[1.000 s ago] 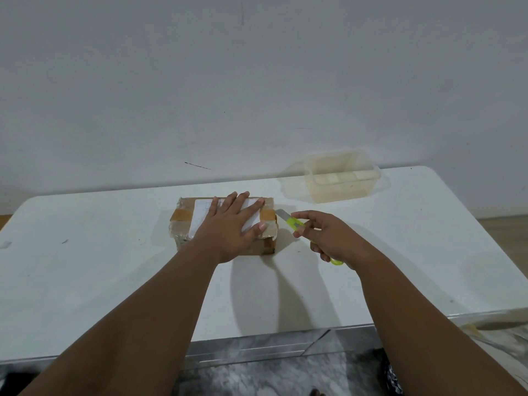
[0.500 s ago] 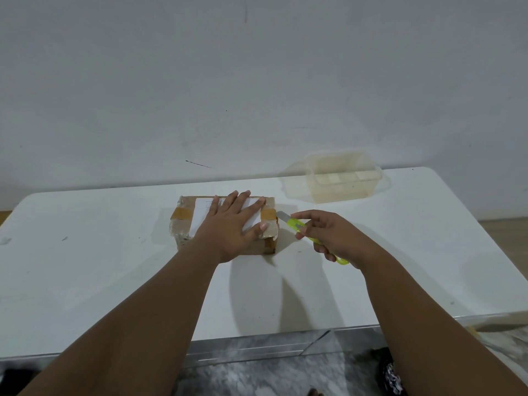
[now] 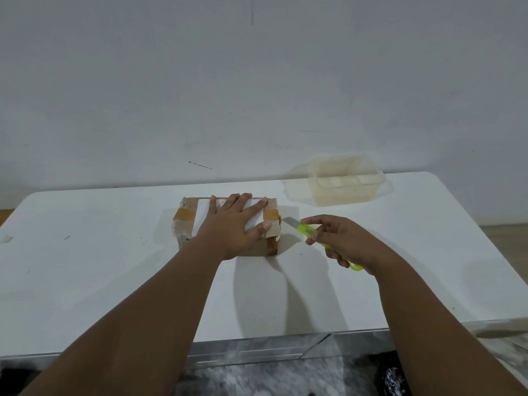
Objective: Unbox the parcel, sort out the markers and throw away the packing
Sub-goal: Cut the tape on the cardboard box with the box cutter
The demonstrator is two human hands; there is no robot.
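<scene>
The parcel [image 3: 183,228], a small cardboard box bound with brown tape [image 3: 185,215] and bearing a white label [image 3: 203,214], lies flat near the middle of the white bench [image 3: 85,267], a little toward twelve o'clock. The left hand [image 3: 234,227] rests on top of it, palm down, with its fingers straight, slightly spread and pointing toward one o'clock. The thumb lies by the near right corner, and the hand covers much of the label. At three o'clock from the parcel the right hand [image 3: 345,241] grips a lime-green box cutter [image 3: 308,231], fingers curled round the handle, whose tail sticks out below the hand toward five o'clock. The grey blade [image 3: 290,222] is out and points toward ten o'clock, its tip just beside the parcel's right edge — whether it touches the cardboard cannot be told. The parcel is closed, with tape crossing its top at both ends. At two o'clock from the parcel, well apart from it and near the bench's far edge, stands an open-topped clear plastic tub [image 3: 337,197] — pale shapes show at its bottom, too dim to make out. A plain pale wall [image 3: 257,81] rises behind the bench, and grey marbled floor [image 3: 257,378] shows at six o'clock.
</scene>
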